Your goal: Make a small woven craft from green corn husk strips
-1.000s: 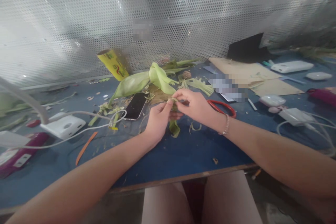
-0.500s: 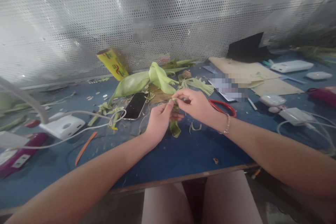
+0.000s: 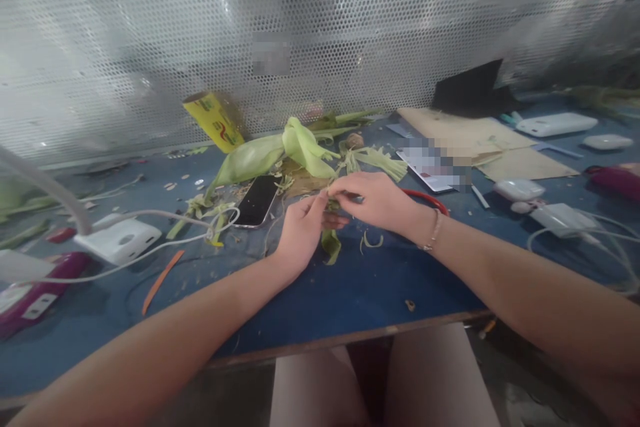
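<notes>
Above the blue table my left hand (image 3: 303,230) and my right hand (image 3: 370,201) meet, fingertips pinched together. Between them is a narrow green husk-like leaf piece (image 3: 331,248), its lower end hanging below my left fingers. The pinched part is mostly covered by my fingers. Just behind my hands lies a large pale green husk leaf (image 3: 305,150), folded over on itself. A shredded green strip bundle (image 3: 383,161) rests behind my right hand. A red loop (image 3: 427,197), partly hidden, shows beyond my right wrist.
A black phone (image 3: 259,200) lies left of my hands. A yellow tube (image 3: 215,121) leans against the perforated metal wall (image 3: 320,20). White cables and a charger (image 3: 120,239) are at left, with an orange strip (image 3: 163,282). Brown paper sheets (image 3: 465,133) and white chargers (image 3: 565,221) lie right.
My right hand has shifted slightly, its fingers curling more, and its wrist now covers more of the red loop. The hanging leaf end has swung slightly left. My left hand is nearly still.
</notes>
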Tool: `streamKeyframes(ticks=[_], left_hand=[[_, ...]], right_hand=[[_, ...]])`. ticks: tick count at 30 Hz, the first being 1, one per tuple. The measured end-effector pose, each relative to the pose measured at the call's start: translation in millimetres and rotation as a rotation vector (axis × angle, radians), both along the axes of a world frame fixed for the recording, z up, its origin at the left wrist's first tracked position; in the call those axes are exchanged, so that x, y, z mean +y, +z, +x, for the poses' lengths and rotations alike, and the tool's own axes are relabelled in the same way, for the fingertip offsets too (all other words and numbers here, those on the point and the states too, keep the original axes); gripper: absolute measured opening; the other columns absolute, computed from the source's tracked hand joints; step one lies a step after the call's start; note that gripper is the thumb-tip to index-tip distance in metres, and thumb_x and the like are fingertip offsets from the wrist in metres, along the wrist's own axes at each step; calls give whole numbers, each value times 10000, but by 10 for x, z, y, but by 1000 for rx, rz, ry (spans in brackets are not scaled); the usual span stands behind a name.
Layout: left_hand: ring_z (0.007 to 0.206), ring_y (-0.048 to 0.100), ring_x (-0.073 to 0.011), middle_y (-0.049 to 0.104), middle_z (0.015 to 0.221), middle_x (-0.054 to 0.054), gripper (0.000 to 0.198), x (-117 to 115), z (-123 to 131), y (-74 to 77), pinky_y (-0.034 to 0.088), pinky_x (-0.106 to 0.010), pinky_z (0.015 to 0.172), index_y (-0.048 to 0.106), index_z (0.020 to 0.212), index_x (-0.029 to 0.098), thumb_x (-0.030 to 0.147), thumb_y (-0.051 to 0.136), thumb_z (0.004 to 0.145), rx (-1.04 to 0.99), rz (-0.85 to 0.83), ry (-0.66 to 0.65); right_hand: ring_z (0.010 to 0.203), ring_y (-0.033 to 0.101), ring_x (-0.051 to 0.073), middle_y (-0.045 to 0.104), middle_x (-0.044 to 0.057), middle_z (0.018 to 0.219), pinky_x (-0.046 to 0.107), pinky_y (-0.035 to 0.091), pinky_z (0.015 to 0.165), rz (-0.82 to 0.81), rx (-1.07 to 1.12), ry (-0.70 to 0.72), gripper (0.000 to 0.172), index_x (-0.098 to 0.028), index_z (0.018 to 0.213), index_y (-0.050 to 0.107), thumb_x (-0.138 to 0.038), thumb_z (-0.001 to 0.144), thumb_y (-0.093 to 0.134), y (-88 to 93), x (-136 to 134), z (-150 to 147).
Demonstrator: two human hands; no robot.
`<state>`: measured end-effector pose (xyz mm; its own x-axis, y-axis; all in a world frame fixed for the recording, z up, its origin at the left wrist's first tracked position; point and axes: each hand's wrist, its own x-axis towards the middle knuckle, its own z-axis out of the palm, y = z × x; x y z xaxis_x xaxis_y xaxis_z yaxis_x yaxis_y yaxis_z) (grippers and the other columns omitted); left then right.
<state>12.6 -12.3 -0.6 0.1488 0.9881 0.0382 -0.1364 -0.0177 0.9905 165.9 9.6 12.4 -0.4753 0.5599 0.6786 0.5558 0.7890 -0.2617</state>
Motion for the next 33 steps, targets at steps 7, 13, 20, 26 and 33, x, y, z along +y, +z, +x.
streamKeyframes(ticks=[7,13,20,26,33], left_hand=[[633,678,-179,693,683,-31,288,35,0,-51,547,-289,601,672,817,161,438,597,785,-18,50,15],[640,680,-171,692,699,-29,299,37,2,-49,549,-284,618,688,843,170,445,580,800,19,84,25],[670,676,-166,705,796,-39,310,40,-28,-3,557,-291,639,700,845,176,463,608,771,39,134,28],[685,660,-145,664,1078,-72,260,75,-80,10,569,-288,623,731,827,171,386,711,682,75,194,108],[713,637,-127,671,831,-16,186,32,-73,91,549,-288,698,602,647,164,254,760,605,26,267,136]], right_hand=[[733,604,167,679,49,812,286,441,668,61,-278,39,203,-197,879,636,-136,876,443,92,-1,86],[764,616,195,678,87,859,321,469,672,101,-357,45,229,-162,890,611,-114,897,388,121,-19,111],[812,635,170,673,32,865,305,514,738,-66,20,-55,133,-205,923,595,-178,870,477,-18,3,8],[909,648,176,671,56,1010,327,557,777,-185,243,4,266,-200,1024,589,-111,788,505,-59,0,-77],[990,612,200,666,48,989,395,516,881,-8,241,29,217,-218,965,597,-111,798,507,-30,-57,-92]])
